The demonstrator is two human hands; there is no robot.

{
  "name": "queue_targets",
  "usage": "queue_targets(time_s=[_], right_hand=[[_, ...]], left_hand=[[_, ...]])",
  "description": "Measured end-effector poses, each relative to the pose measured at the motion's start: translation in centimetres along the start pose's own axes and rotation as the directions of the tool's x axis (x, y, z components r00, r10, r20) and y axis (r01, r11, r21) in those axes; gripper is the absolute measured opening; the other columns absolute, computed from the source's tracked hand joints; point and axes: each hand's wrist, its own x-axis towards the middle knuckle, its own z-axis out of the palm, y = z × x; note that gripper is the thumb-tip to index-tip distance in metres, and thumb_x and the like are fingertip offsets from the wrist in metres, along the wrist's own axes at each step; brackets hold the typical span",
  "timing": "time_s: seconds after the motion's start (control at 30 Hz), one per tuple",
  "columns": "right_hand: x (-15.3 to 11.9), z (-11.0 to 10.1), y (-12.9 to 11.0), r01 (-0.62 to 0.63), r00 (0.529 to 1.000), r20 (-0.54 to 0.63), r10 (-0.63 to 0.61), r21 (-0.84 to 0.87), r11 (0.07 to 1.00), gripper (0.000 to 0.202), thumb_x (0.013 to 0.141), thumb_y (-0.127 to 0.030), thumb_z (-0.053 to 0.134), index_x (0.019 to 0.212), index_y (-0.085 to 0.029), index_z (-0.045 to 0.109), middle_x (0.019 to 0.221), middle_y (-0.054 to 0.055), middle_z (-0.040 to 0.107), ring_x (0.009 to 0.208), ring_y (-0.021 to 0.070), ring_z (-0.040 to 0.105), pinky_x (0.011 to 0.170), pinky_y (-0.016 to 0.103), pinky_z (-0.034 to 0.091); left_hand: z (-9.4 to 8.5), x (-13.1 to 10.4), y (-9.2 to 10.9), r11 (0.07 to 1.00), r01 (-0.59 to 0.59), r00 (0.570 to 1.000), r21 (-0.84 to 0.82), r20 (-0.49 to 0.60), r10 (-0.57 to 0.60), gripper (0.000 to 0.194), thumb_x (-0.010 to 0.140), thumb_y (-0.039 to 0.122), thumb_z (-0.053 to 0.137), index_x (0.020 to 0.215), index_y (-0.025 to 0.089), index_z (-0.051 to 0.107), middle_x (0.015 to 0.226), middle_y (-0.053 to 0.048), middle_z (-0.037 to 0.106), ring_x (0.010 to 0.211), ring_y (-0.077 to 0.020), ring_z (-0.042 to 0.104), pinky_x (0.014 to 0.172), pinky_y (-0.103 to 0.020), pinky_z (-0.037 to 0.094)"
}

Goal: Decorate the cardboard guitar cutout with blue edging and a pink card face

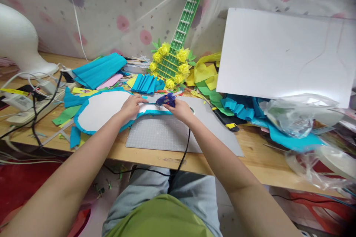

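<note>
My right hand is closed round a blue hot glue gun, with a white glue stick jutting from its back and its nozzle aimed left. Below it lies a white guitar-shaped board, its edge wrapped in blue crepe paper. My left hand rests on the board where the round body meets the neck, fingertips by a bit of blue paper. What those fingers pinch, if anything, is too small to make out. Under the neck is a grey cutting mat.
A green paper guitar with yellow flowers leans at the back. Folded blue crepe paper, a power strip and a foam head stand left. A white board, scissors and plastic bags lie right. The glue gun's black cord hangs over the table edge.
</note>
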Motion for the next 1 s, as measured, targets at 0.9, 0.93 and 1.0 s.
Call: queue_targets(time_s=[0.9,0.93,1.0], right_hand=[[-1.7,-3.2,3.5,-0.142,0.989,0.025,0.143,-0.042,0.989,0.043,0.081,-0.054,0.047,0.096,-0.017,0.063,0.095,0.010,0.067,0.088,0.0218,0.061,0.067,0.026,0.041],[-1.7,-3.3,3.7,-0.149,0.988,0.024,0.151,-0.044,0.988,0.043,0.081,-0.054,0.047,0.096,-0.017,0.063,0.095,0.010,0.067,0.088,0.0219,0.061,0.067,0.026,0.041],[-1.6,-3.3,4.2,-0.161,0.987,0.019,0.162,-0.053,0.986,0.044,0.080,-0.055,0.047,0.094,-0.016,0.063,0.094,0.011,0.067,0.088,0.0224,0.061,0.066,0.026,0.041]], left_hand=[[0.0,-0.4,0.2,1.000,0.015,1.000,-0.024,-0.024,-0.015,0.043,0.073,0.012,0.038,0.101,0.023,0.069,0.112,-0.005,0.058,0.109,-0.0231,0.045,0.098,-0.035,0.035],[0.0,-0.4,0.2,0.999,0.016,1.000,-0.028,-0.024,-0.017,0.042,0.073,0.012,0.038,0.101,0.023,0.069,0.112,-0.005,0.058,0.110,-0.0234,0.045,0.098,-0.035,0.035],[-0.1,-0.4,0.3,0.999,0.017,1.000,-0.034,-0.020,-0.018,0.042,0.074,0.013,0.038,0.101,0.023,0.069,0.113,-0.005,0.057,0.110,-0.0237,0.044,0.098,-0.035,0.035]])
